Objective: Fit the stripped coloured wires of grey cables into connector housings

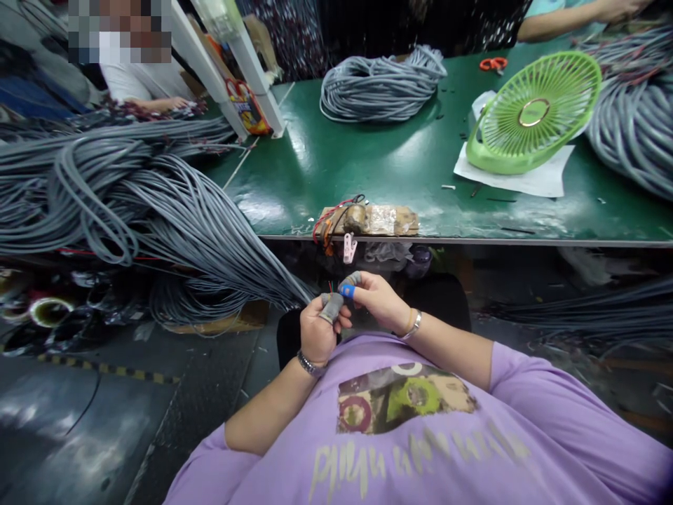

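Close in front of my body, both hands nearly meet. My left hand (pixel 320 331), with a grey finger cover on its thumb, is closed round the end of a grey cable from the long bundle of grey cables (pixel 210 217) on the left. Thin coloured wires (pixel 331 287), red and green among them, stick up between the hands. My right hand (pixel 383 300) has grey and blue coverings on its fingers and pinches beside these wires. What lies between its fingertips is hidden.
On the green table (pixel 294 175) are a coil of grey cable (pixel 378 88), a green fan (pixel 536 116), orange-handled scissors (pixel 493 64) and a cardboard strip (pixel 389 219). A pink clip (pixel 350 247) hangs at its edge. More cable (pixel 638 126) lies right. Two other people work across the table.
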`<state>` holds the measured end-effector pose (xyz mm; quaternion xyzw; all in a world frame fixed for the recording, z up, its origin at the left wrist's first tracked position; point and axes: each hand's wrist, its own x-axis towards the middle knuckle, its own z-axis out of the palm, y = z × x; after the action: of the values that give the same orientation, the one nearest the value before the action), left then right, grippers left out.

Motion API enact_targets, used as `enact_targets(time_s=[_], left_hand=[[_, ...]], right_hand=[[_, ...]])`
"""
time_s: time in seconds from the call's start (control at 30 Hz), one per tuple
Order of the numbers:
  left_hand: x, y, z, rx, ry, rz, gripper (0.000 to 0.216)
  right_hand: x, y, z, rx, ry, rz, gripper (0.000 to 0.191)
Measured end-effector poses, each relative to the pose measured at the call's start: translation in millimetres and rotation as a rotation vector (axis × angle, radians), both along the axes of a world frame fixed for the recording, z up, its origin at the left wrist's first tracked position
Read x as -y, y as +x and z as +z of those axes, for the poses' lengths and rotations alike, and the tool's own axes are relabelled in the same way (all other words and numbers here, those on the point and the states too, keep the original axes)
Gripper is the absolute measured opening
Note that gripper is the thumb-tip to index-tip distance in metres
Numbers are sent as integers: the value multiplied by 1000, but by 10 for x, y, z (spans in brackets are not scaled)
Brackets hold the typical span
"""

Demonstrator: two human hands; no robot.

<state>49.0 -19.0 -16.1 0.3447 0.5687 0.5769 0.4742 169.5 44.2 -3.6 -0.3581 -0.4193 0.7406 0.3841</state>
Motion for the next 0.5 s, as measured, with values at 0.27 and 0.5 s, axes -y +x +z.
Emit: enact_targets(time_s=[0.27,0.5], left_hand=[[-44,-11,50,128,2,99,26],[-46,-10,39,99,-13,82,29]], right_hand=[[37,2,-36,13,-20,13,33],[21,24,-52,29,20,-4,32]])
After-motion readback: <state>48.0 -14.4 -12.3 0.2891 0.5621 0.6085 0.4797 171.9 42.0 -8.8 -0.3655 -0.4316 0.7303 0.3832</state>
